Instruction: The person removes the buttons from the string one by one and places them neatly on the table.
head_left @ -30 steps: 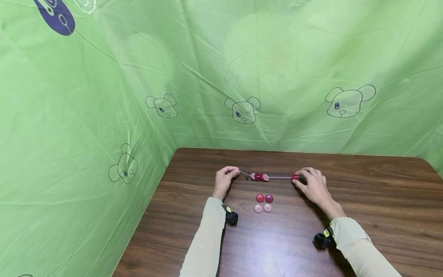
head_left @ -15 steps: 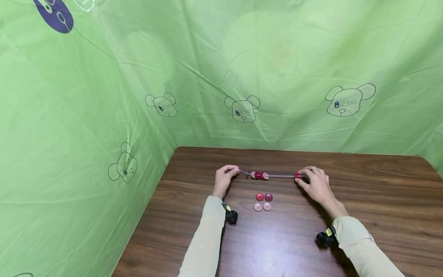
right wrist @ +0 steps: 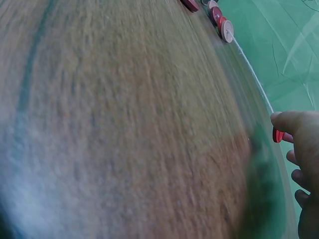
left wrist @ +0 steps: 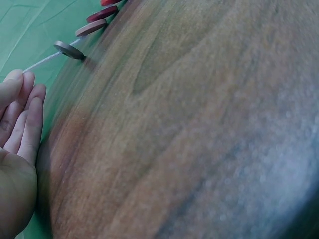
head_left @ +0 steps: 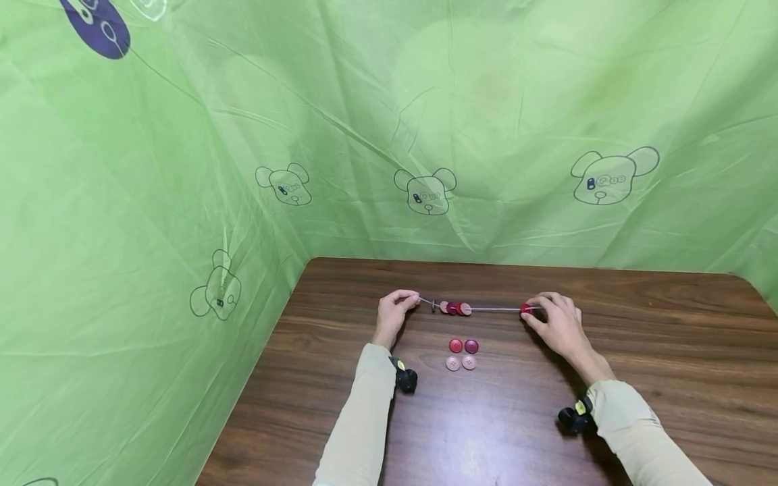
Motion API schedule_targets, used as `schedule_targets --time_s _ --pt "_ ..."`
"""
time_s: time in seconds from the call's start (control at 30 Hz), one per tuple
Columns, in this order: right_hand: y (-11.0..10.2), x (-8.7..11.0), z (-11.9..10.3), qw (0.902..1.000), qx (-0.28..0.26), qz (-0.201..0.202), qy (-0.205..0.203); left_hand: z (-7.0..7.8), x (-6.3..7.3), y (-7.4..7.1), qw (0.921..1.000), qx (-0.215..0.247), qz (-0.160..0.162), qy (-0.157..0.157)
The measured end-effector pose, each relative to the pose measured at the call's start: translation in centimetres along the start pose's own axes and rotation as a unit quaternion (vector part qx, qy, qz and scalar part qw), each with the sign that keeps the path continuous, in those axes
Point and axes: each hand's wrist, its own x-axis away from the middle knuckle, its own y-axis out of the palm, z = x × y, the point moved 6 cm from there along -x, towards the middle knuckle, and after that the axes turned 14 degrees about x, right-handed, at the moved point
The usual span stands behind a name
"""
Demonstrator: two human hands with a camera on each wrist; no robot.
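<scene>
A thin pale string (head_left: pixel 495 309) runs sideways between the two hands near the back of the table. My left hand (head_left: pixel 392 316) pinches its left end between thumb and fingertips. Close to that hand, a brown button (left wrist: pixel 69 50) hangs edge-on along the string. Beyond it, several pink and red threaded buttons (head_left: pixel 454 308) sit bunched together, a pale pink one (right wrist: pixel 227 31) at their right end. My right hand (head_left: pixel 558 325) pinches a bright red button (right wrist: pixel 277 135) at the right part of the string, its thumb and index finger at the button.
Loose buttons lie on the table nearer the body: a red one (head_left: pixel 456 345), a dark purple one (head_left: pixel 471 346) and two pink ones (head_left: pixel 452 363). The brown wooden table (head_left: pixel 668 351) meets a green cloth backdrop (head_left: pixel 352 135) behind and at left.
My right hand has shifted slightly to the right with the red button, widening the stretch of string between it and the bunched buttons. The left hand stays in place.
</scene>
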Motion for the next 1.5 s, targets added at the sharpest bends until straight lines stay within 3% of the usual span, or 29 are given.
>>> schedule_targets --time_s 0.33,0.63,0.77,1.1,1.33,1.5 --pt "-0.3 0.2 0.3 1.0 0.005 0.003 0.001 -0.2 -0.1 -0.1 0.9998 0.011 -0.014 -0.013" --pt "-0.4 0.3 0.9 0.9999 0.006 0.009 0.008 2.4 1.4 0.6 0.9996 0.005 -0.027 -0.01" --pt "-0.5 0.3 1.1 0.9999 0.006 0.009 0.01 2.6 1.6 0.7 0.9995 0.011 -0.029 -0.009" --pt "-0.7 0.5 1.4 0.9998 0.007 0.001 0.017 2.4 1.4 0.6 0.9994 0.015 -0.031 -0.011" --pt "-0.7 0.5 1.8 0.9998 0.003 0.001 0.02 -0.2 -0.1 0.0 0.9998 0.015 -0.012 0.005" --pt "-0.8 0.5 2.0 0.9998 0.004 0.002 0.022 -0.3 -0.2 -0.1 0.9999 0.01 -0.005 0.008"
